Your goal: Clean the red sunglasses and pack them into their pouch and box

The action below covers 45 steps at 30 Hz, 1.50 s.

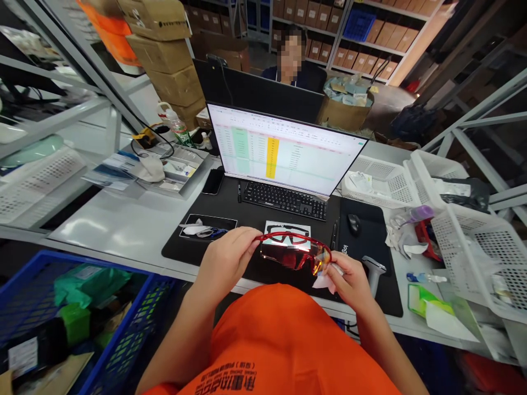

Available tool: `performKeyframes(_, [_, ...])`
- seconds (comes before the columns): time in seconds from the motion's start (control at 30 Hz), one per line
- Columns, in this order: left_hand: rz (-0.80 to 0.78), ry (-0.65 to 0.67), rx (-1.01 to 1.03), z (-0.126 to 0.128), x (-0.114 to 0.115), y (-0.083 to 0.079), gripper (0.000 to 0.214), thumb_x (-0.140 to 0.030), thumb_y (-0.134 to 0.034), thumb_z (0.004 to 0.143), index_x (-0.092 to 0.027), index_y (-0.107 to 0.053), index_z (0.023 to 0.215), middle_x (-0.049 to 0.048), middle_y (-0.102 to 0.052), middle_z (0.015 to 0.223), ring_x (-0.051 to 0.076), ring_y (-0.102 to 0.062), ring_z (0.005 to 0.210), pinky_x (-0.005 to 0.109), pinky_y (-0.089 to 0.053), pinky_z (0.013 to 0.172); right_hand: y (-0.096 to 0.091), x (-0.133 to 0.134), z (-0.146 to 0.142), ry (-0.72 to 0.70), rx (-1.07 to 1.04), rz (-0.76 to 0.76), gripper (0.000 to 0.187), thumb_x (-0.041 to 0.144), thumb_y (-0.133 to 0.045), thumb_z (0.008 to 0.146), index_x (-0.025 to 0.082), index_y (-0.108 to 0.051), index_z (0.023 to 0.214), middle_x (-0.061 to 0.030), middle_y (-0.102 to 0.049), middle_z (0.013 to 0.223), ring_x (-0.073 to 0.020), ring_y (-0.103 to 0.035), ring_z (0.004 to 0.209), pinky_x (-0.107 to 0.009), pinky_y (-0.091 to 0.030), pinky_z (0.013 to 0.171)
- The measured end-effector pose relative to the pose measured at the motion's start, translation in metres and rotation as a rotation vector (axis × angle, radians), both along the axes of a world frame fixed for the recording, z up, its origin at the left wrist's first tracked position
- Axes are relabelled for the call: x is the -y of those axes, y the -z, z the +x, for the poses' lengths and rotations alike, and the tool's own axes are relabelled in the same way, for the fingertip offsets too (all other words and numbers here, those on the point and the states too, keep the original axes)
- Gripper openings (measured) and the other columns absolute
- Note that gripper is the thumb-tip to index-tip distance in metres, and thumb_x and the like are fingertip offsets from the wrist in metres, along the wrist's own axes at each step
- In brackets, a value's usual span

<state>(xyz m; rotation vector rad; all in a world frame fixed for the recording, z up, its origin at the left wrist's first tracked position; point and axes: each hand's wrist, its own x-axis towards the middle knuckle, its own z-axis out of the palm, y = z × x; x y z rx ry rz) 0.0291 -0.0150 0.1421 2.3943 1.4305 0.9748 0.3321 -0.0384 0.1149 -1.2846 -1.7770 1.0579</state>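
A pair of red-framed sunglasses [288, 257] with a dark reflective lens hangs between my hands, above the front of the black desk mat. The fingers of my left hand [233, 257] pinch one end of the frame. At the other end, my right hand [349, 280] grips the glasses together with a white tissue or cloth [323, 281]. Behind the glasses lies a card [280, 226] with a picture of glasses on it. To the left on the mat, a dark flat sheet [189, 225] bears a whitish crumpled item and a blue cord.
A monitor [255, 148] with a spreadsheet stands behind the keyboard [284, 200]. Right are a mouse [353, 223], a barcode scanner [374, 271] and white baskets [473, 247]. A blue crate [152, 307] of packages is lower left. A person [290, 57] sits beyond the monitor.
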Motion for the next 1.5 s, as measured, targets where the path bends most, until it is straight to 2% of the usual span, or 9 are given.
performKeyframes(0.2, [-0.043, -0.075, -0.043, -0.001, -0.011, 0.019, 0.024, -0.026, -0.04, 0.102, -0.019, -0.062, 0.106, 0.0065, -0.071, 0.1, 0.018, -0.066, 0.091, 0.027, -0.05, 0.078, -0.013, 0.003, -0.005, -0.027, 0.089, 0.14, 0.018, 0.028, -0.053, 0.099, 0.023, -0.07, 0.101, -0.0036, -0.069, 0.086, -0.0089, -0.059, 0.051, -0.02, -0.047, 0.042])
performKeyframes(0.43, [-0.068, -0.088, -0.067, -0.002, -0.016, 0.032, 0.025, -0.03, -0.041, 0.103, -0.019, -0.063, 0.1, 0.0072, -0.071, 0.096, 0.018, -0.066, 0.087, 0.027, -0.05, 0.074, -0.029, 0.003, -0.011, -0.056, 0.15, 0.255, 0.018, 0.029, -0.056, 0.098, 0.023, -0.071, 0.107, -0.0052, -0.072, 0.087, -0.0162, -0.069, 0.071, -0.026, -0.058, 0.059])
performKeyframes(0.77, [-0.031, -0.06, -0.012, -0.005, -0.012, 0.03, 0.024, -0.026, -0.041, 0.102, -0.017, -0.063, 0.103, 0.0073, -0.071, 0.096, 0.019, -0.066, 0.089, 0.029, -0.051, 0.079, -0.025, 0.004, -0.011, -0.057, 0.152, 0.293, 0.018, 0.025, -0.057, 0.097, 0.024, -0.07, 0.11, -0.0054, -0.073, 0.091, -0.0163, -0.07, 0.073, -0.027, -0.06, 0.062])
performKeyframes(1.0, [-0.014, -0.063, -0.02, -0.008, -0.009, 0.027, 0.024, -0.025, -0.041, 0.102, -0.018, -0.064, 0.106, 0.007, -0.072, 0.097, 0.018, -0.067, 0.09, 0.028, -0.052, 0.079, -0.026, 0.004, -0.011, -0.041, 0.161, 0.231, 0.02, 0.029, -0.054, 0.098, 0.024, -0.071, 0.108, -0.0064, -0.073, 0.091, -0.0163, -0.068, 0.069, -0.026, -0.059, 0.058])
performKeyframes(1.3, [-0.01, -0.047, -0.006, -0.009, -0.003, 0.016, 0.023, -0.023, -0.041, 0.102, -0.019, -0.063, 0.106, 0.0075, -0.072, 0.1, 0.018, -0.066, 0.091, 0.029, -0.051, 0.081, -0.026, 0.003, -0.011, -0.029, 0.148, 0.228, 0.018, 0.027, -0.052, 0.099, 0.024, -0.069, 0.102, -0.0054, -0.072, 0.088, -0.0169, -0.07, 0.075, -0.025, -0.057, 0.059])
performKeyframes(1.5, [0.008, -0.043, -0.003, -0.011, 0.0, 0.014, 0.021, -0.021, -0.042, 0.102, -0.019, -0.063, 0.107, 0.0066, -0.072, 0.1, 0.017, -0.066, 0.092, 0.028, -0.051, 0.081, -0.023, 0.003, -0.01, -0.027, 0.145, 0.221, 0.016, 0.027, -0.053, 0.099, 0.023, -0.068, 0.1, -0.0047, -0.071, 0.09, -0.0158, -0.069, 0.075, -0.024, -0.055, 0.06])
